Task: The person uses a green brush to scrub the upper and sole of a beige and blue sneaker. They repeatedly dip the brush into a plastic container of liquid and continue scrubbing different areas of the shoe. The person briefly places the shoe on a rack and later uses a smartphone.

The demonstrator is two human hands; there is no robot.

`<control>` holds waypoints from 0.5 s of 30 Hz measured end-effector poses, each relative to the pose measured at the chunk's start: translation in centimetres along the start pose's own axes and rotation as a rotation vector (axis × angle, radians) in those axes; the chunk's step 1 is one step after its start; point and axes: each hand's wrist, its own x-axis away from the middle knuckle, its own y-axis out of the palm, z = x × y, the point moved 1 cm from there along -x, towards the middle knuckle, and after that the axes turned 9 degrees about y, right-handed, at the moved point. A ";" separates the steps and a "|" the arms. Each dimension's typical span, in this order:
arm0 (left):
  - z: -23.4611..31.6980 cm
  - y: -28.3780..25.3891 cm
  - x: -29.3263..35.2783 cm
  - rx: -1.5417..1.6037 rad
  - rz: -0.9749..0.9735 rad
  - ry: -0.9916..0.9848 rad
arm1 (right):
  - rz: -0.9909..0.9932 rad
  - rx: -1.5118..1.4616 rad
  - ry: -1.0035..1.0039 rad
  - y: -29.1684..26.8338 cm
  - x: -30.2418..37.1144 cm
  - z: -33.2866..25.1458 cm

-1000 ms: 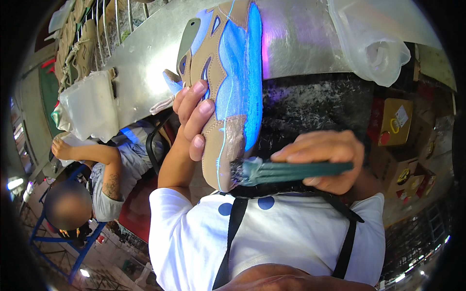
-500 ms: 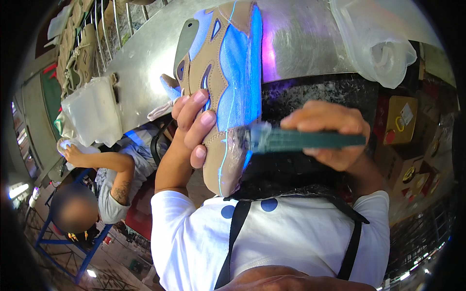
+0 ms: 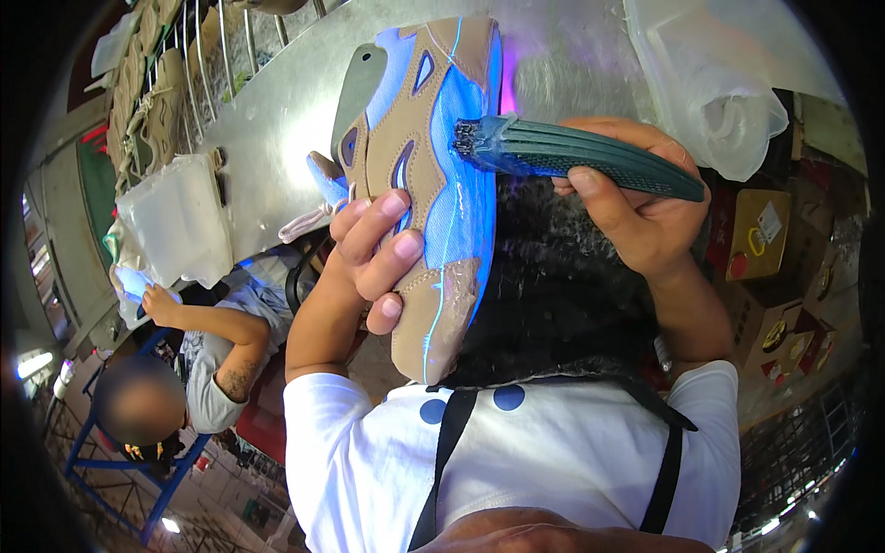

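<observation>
A tan shoe upper (image 3: 392,152) with mesh panels lit blue stands on its side, its toe end toward my body. My left hand (image 3: 378,249) is closed round it from the left, fingers over the tan side panel. A thin bright line runs along its lower side, and the band between line and edge looks wet and glossy. My right hand (image 3: 645,203) grips a dark green brush (image 3: 590,157) by its handle. The short dark bristles touch the blue-lit side about midway along the shoe. Pale laces hang at the shoe's left.
A metal tabletop (image 3: 572,88) lies beyond my hands. Crumpled clear plastic (image 3: 705,101) sits at its right, a translucent plastic container (image 3: 175,221) at its left. More tan shoes (image 3: 161,111) hang on a rack. A co-worker (image 3: 230,341) is at the left; cartons (image 3: 784,313) stand at the right.
The brush has moved away from my body along the shoe's side, from near the toe to the middle. The shoe has shifted slightly toward me, still in my left hand.
</observation>
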 end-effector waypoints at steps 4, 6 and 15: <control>0.4 -0.1 0.1 0.025 -0.010 -0.049 | 0.100 0.053 0.035 0.6 -0.7 -1.4; 0.1 -0.1 0.2 0.049 0.001 -0.026 | 0.130 0.102 0.029 0.9 -1.2 -1.9; -1.0 -1.3 -0.4 0.063 -0.144 0.101 | 0.139 0.332 -0.073 1.2 -2.7 -3.2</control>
